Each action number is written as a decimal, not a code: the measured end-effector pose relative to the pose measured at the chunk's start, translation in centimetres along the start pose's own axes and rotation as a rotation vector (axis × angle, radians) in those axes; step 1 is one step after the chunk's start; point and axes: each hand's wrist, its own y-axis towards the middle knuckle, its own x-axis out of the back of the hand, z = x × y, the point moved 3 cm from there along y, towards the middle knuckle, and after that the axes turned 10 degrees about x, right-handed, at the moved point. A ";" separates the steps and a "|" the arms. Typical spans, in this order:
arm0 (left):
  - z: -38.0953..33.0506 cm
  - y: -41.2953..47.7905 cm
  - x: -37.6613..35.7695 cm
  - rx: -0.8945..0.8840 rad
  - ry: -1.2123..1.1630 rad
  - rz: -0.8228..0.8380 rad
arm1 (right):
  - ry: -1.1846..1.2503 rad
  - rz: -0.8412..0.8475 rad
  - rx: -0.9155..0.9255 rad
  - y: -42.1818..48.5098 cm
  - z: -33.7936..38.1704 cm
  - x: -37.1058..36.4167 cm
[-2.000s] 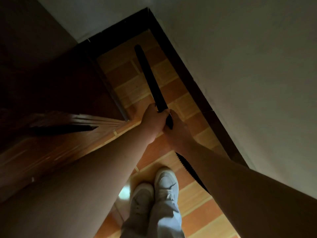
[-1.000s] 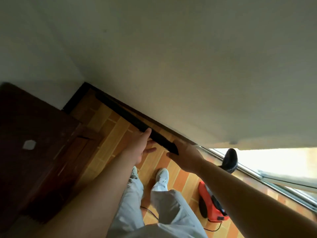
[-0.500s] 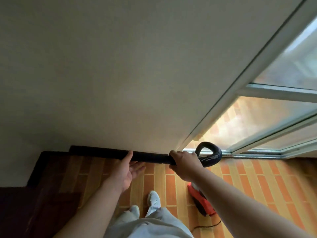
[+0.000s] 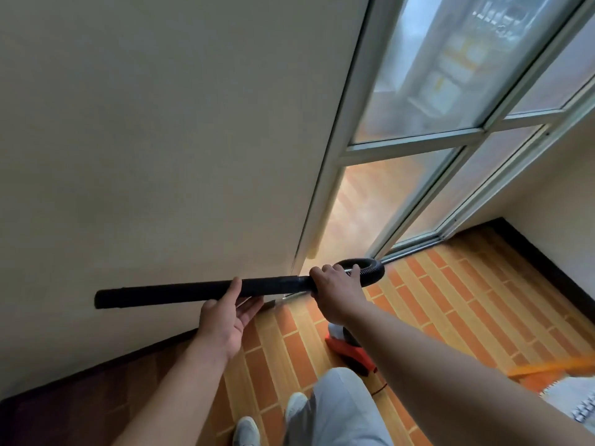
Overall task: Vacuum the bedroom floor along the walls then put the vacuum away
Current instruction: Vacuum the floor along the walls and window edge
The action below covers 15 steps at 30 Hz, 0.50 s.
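Brick-patterned floor (image 4: 450,304) lies below; stiff vacuum wand (image 4: 193,290) hangs level, nine o'clock. Right hand (image 4: 335,291) wraps its hose joint; left hand (image 4: 225,320), fingers loose, cups underneath, probably touching. Light, rigid.

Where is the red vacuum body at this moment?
In the head view the red vacuum body sits on the tiled floor at lower centre-right, mostly hidden beneath the right forearm, just ahead of the person's knee and below the glass door.
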 end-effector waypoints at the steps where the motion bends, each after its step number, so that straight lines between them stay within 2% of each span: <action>1: 0.1 -0.1 -0.5 -0.007 0.009 0.003 | 0.005 -0.004 -0.011 -0.3 -0.4 0.2; 8: 1.8 -0.5 -3.9 -0.022 0.051 0.015 | 0.029 -0.022 -0.045 -2.0 -3.9 0.2; 15: 6.0 0.0 -8.9 -0.067 0.061 -0.015 | 0.023 -0.040 0.003 -3.3 -10.4 -0.3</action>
